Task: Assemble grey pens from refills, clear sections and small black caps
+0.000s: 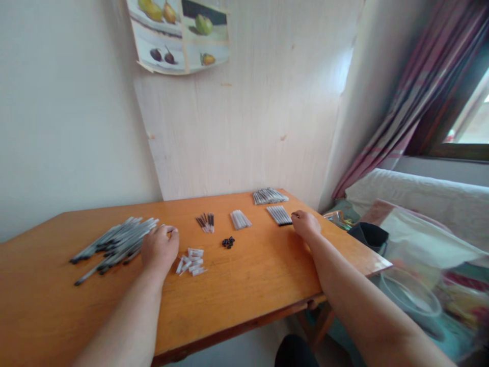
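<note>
My left hand (160, 247) is curled closed at the right end of a loose pile of clear pens with black ends (114, 242). Whatever its fingers hold is hidden. At the table's right side my right hand (306, 224) is closed, with a small dark tip at its fingertips that I cannot make out. Just left of it lies a neat row of clear pen barrels with black ends (278, 215). Between the hands are clear pen caps (193, 262), small black plugs (228, 242), dark ink refills (206, 223) and plain clear barrels (240, 219).
Another stack of pens (269, 196) lies at the back of the orange wooden table (244, 275), near the wall board. Right of the table stand a black container (369, 237) and a clear plastic tub (410, 293). Fruit pictures (179, 35) hang above.
</note>
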The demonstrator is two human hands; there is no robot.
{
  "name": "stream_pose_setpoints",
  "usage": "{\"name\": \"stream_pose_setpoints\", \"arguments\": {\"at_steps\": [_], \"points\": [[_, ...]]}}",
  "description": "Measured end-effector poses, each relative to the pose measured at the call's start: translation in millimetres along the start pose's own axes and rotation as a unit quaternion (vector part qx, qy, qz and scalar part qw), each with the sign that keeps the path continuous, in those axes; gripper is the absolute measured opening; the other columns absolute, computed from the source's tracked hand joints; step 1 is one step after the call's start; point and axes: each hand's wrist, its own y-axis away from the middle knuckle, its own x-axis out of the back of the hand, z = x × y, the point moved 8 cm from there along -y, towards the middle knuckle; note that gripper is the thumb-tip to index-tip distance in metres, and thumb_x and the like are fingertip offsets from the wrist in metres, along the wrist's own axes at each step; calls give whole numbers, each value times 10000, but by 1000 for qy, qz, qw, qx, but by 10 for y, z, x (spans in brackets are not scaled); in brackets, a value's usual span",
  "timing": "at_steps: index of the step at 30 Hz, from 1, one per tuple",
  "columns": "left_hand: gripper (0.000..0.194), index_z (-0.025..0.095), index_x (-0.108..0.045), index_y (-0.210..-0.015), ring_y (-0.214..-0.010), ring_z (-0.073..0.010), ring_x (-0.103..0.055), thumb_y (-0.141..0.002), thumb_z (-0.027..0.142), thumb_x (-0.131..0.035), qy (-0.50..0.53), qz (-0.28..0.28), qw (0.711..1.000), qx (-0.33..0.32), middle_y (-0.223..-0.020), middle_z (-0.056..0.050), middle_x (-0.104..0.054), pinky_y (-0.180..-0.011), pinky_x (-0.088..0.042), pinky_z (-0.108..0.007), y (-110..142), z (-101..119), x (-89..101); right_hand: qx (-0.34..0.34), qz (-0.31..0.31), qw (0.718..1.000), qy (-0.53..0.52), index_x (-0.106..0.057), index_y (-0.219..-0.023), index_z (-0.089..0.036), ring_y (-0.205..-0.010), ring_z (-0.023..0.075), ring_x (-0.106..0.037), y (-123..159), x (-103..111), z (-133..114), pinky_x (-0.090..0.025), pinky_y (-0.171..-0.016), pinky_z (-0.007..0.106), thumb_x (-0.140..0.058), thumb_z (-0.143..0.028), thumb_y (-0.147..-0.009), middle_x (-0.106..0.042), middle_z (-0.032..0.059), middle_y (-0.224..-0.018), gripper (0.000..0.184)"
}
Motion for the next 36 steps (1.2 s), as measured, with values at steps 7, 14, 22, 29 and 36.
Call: {"name": "stream_pose_setpoints", "arguments": {"at_steps": [7,14,22,29,36], "points": [[343,171,-703,-906,-951,-262,-609,-872,348,-412,23,6,999,33,-954,-111,-705,-852,-439,-358,40,1,29,79,56,995,-11,-726,-1107,-259,-1019,229,-620,164,121,-313,-408,-728,264,-405,-381,-921,-699,76,-1128,390],[288,177,-694,-884,-925,-242,-613,-873,314,-440,46,-2,998,52,-948,-104,-708,-822,-428,-337,61,-16,-2,178,34,983,-36,-735,-972,-237,-890,191,-624,422,109,-826,-365,-650,240,-446,-389,-908,-716,47,-991,333],[262,177,-686,-864,-935,-232,-607,-873,289,-449,58,4,997,52,-938,-105,-699,-835,-420,-329,66,-35,-31,241,-45,966,-83,-733,-852,-226,-799,166,-622,654,-154,-1414,-376,-652,222,-522,-317,-845,-725,24,-856,230],[256,179,-685,-860,-938,-237,-599,-873,287,-454,73,6,995,62,-948,-109,-693,-837,-419,-341,94,-14,7,217,-81,971,-57,-745,-863,-204,-766,171,-633,618,-323,-1643,-371,-605,229,-543,-294,-794,-726,46,-823,232],[251,182,-690,-871,-948,-240,-600,-874,287,-462,66,2,996,63,-950,-103,-694,-836,-420,-340,89,-8,3,144,-104,984,5,-757,-883,-196,-828,212,-672,433,-546,-1508,-422,-633,243,-560,-275,-762,-734,95,-897,244]]}}
